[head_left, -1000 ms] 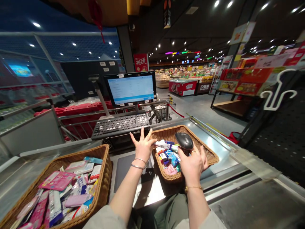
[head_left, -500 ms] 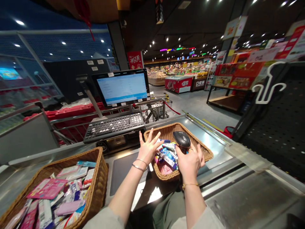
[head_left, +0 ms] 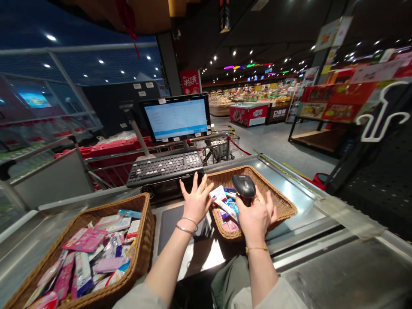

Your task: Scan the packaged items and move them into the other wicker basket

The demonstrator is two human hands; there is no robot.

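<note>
In the head view, my right hand (head_left: 256,214) grips a black handheld barcode scanner (head_left: 243,187) above the right-hand wicker basket (head_left: 277,201). My left hand (head_left: 197,201) is open, its fingers spread at the left edge of that basket. Small packets in blue, white and pink lie inside it, among them a white packet (head_left: 219,195) close to my left fingertips. Part of the pile is hidden behind my right hand. On the left stands a second wicker basket (head_left: 148,231), filled with many packets, including a pink one (head_left: 85,239).
Behind the baskets are a keyboard (head_left: 165,166) and a lit monitor (head_left: 176,118). A grey pad (head_left: 169,225) lies between the baskets. The metal counter (head_left: 341,262) stretches to the right, below a white hanger (head_left: 380,113). A shopping cart (head_left: 222,143) is beyond the counter.
The view has turned slightly left, so the surroundings sit farther right. My left hand has shifted left from the right-hand basket, and a white packet now shows beside it. The right hand still holds the scanner.
</note>
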